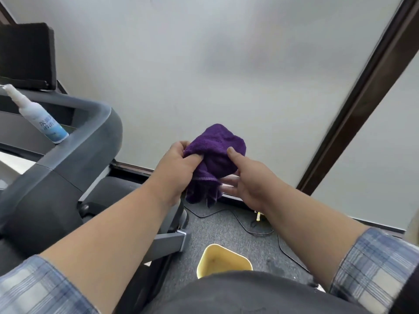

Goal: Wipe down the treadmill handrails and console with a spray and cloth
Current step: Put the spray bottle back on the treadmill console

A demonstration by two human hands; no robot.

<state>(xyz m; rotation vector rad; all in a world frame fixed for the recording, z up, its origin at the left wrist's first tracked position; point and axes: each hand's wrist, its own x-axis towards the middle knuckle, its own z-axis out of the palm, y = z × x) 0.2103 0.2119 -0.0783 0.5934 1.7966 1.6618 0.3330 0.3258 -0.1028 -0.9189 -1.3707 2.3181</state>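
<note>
A bunched purple cloth (pixel 217 152) hangs in mid-air in front of me, to the right of the treadmill. My left hand (pixel 174 164) grips its left side. My right hand (pixel 247 177) cups it from the right, thumb on top and fingers spread under it. The grey treadmill handrail (pixel 74 155) curves down at the left. A white spray bottle (pixel 38 116) with a blue label leans in the console tray behind the rail. The dark console screen (pixel 27 55) stands at the upper left.
A yellow bin (pixel 223 260) stands on the grey carpet just below my hands. Black cables (pixel 256 230) trail across the floor near the wall. A frosted glass wall with a dark frame (pixel 362 94) runs ahead and to the right. The treadmill base foot (pixel 172 241) juts out.
</note>
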